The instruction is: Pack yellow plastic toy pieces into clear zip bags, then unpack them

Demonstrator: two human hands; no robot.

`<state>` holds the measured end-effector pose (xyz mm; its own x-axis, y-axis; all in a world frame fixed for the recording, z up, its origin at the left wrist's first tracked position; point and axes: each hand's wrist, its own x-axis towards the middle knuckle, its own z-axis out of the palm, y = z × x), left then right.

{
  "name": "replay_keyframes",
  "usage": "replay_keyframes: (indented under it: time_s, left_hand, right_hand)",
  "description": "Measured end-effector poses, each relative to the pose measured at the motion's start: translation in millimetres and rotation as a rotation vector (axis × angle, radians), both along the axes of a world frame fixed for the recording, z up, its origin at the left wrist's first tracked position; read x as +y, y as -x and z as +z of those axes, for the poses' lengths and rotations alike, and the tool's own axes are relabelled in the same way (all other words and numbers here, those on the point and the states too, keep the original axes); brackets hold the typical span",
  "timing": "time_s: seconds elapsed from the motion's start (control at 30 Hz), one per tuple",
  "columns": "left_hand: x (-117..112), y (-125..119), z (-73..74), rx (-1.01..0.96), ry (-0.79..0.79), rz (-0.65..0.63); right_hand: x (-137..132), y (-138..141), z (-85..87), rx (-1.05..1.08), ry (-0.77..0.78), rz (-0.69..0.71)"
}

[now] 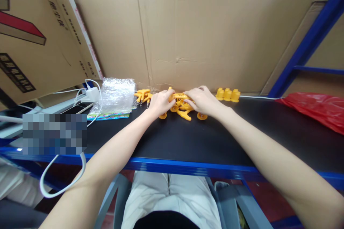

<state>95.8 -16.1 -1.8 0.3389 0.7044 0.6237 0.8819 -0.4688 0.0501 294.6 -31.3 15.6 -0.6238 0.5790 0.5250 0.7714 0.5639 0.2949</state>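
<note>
Both my hands are over a loose pile of orange-yellow plastic pieces at the back middle of the black tabletop. My left hand is closed at the pile's left side, its thumb and fingers around a yellow plastic piece. From the right, my right hand curls its fingers over another yellow piece, partly hidden beneath them. In front lies a claw-shaped yellow piece. A round yellow disc rests below my right hand, and another disc below my left.
Left of my hands are yellow claw-shaped pieces with metal springs and a stack of clear plastic bags. Yellow cup-like pieces stand at right, beyond them a red plastic bag. A cardboard wall closes the back; white cables hang left.
</note>
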Motion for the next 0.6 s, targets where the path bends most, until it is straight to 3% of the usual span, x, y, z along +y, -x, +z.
replay_keyframes:
  time_s: [0.2,0.37,0.6]
  left_hand:
    - [-2.4,-5.4,0.7,-0.004,0.012,-0.010]
    - [-3.4,-4.4,1.5,-0.011,0.011,0.000]
    - [-2.7,-8.1,1.0,0.033,0.039,0.026]
  right_hand:
    - [-2.9,1.4,2.9,-0.026,-0.014,-0.079]
    - [-2.6,1.1,1.3,0.007,0.006,-0.066]
    - [-5.9,5.7,1.4,-0.081,-0.022,-0.194]
